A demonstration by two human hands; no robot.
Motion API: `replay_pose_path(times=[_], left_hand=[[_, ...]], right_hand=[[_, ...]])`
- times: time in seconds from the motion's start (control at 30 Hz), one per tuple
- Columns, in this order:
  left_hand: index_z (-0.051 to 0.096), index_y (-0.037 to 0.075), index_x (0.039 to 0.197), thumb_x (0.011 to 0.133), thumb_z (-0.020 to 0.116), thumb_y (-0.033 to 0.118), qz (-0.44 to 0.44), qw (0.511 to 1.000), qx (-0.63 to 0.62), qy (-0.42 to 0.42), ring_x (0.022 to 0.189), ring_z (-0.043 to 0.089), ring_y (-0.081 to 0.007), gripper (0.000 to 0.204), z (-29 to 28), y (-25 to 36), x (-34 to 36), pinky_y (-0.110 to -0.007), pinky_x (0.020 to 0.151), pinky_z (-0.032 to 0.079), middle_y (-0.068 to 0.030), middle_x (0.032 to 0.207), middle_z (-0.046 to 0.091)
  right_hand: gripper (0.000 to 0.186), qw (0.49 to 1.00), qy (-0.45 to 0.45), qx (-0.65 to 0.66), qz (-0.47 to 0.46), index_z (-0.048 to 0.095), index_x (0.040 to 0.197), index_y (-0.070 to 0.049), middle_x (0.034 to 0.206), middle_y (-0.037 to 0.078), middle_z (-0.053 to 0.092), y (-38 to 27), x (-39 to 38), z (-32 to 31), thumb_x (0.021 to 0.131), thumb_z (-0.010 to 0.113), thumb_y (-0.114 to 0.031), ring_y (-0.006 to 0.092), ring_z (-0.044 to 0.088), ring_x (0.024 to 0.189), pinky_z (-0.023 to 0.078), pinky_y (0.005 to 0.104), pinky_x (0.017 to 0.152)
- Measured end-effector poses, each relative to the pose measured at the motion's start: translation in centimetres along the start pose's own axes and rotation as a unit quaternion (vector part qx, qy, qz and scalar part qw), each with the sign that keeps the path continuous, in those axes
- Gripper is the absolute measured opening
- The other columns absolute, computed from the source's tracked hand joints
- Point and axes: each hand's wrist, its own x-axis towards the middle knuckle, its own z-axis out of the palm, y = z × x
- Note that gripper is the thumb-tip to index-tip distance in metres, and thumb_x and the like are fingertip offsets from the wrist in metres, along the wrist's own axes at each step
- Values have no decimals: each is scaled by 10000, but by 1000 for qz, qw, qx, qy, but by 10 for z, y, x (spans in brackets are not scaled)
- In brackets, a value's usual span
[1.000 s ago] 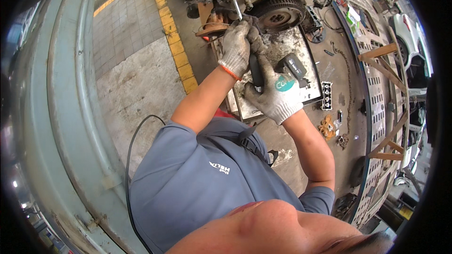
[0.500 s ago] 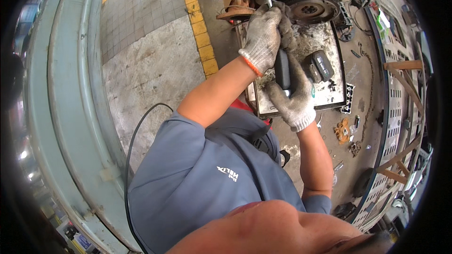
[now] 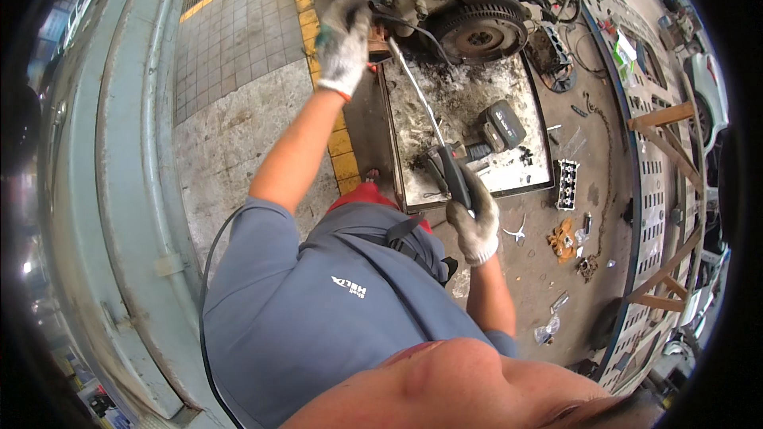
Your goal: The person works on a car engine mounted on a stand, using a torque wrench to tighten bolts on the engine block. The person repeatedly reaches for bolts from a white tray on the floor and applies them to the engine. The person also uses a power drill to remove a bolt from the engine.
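A yellow painted line (image 3: 324,71) is seen crossing the tiled floor (image 3: 230,40). A black battery pack (image 3: 503,125) is laid on the tray; scattered small parts (image 3: 566,240) are strewn over concrete.

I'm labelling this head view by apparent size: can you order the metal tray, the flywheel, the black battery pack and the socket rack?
1. Metal tray
2. Flywheel
3. Black battery pack
4. Socket rack, close to the battery pack in apparent size; the fisheye rim makes that pair unsure.
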Motion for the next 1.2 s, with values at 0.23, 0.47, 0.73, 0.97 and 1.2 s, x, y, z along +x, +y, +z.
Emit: replay_pose_path(times=[0.23, 0.47, 0.73, 0.97, 1.2], left_hand=[[624, 115, 1392, 1020, 586, 471, 127, 947, 282, -82, 1344, 556, -403, 517, 29, 14, 60, -483, 1147, 436, -216, 1434, 601], [706, 104, 1253, 1005, 606, 365, 206, 915, 342, -59, 1102, 687, -393, 373, 30, -9, 94, -451, 945, 532, -189, 1178, 733], [690, 67, 1243, 953, 722, 333, 164, 980, 106, 35, 1195, 618, -387, 394, 41, -37, 50, -465, 1059, 472, -199, 1280, 662], [719, 75, 1208, 879, 785, 460, 277, 920, 271, 54, 1195, 589, -417, 511, 74, -1, 75, -509, 1087, 429, -201, 1262, 654], [600, -56, 1302, 1023, 660, 213, 225, 973, 53, 24, 1142, 665, -320, 392, 98, -68, 86, -434, 972, 543, -202, 1276, 676]], right_hand=[[743, 957, 196, 194, 85, 544, 1416, 85, 679, 21, 558, 60, -87, -52, 814, 685, -327, 110, 521, 514, 485, 257, 519], [737, 905, 318, 276, 68, 530, 1364, 47, 644, 27, 516, 90, -136, -93, 839, 713, -437, 135, 469, 467, 553, 367, 495], [720, 911, 368, 187, -19, 464, 1487, -10, 726, 31, 536, 73, -150, -84, 923, 687, -399, 145, 515, 549, 572, 384, 556], [661, 877, 436, 198, -22, 453, 1514, -22, 752, 42, 568, 50, -172, -59, 952, 648, -308, 144, 549, 578, 574, 360, 550], [525, 800, 581, 131, 77, 497, 1502, -35, 815, 68, 640, 68, -205, -50, 987, 551, -126, 136, 579, 614, 509, 289, 545]])
